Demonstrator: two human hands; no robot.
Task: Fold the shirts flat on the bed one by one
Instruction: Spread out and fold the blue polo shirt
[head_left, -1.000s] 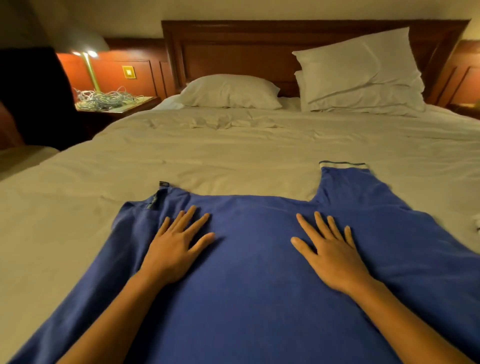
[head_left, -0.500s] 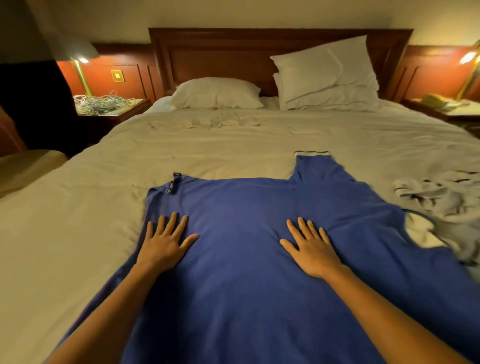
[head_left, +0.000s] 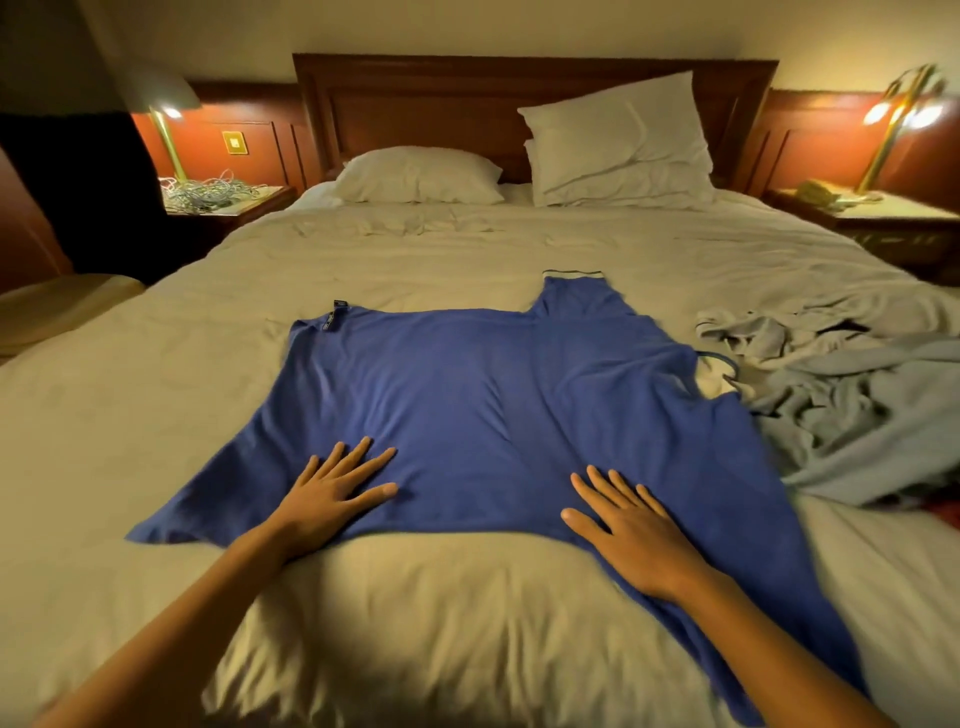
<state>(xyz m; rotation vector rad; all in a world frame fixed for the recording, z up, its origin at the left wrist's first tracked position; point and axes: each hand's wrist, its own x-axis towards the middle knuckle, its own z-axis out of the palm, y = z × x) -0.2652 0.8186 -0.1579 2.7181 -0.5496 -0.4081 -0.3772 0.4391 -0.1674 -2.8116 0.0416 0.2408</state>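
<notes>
Lamp-lit room, dark wooden headboard. Wide bed, rumpled cream sheet. Large blue cotton shirt spread mid-bed, long axis crosswise: hem left, collar right, one sleeve pointing at headboard. Crumpled grey clothes heap beside collar. Left hand, right hand flat on shirt's near edge, fingers straight, gripping nothing.
</notes>
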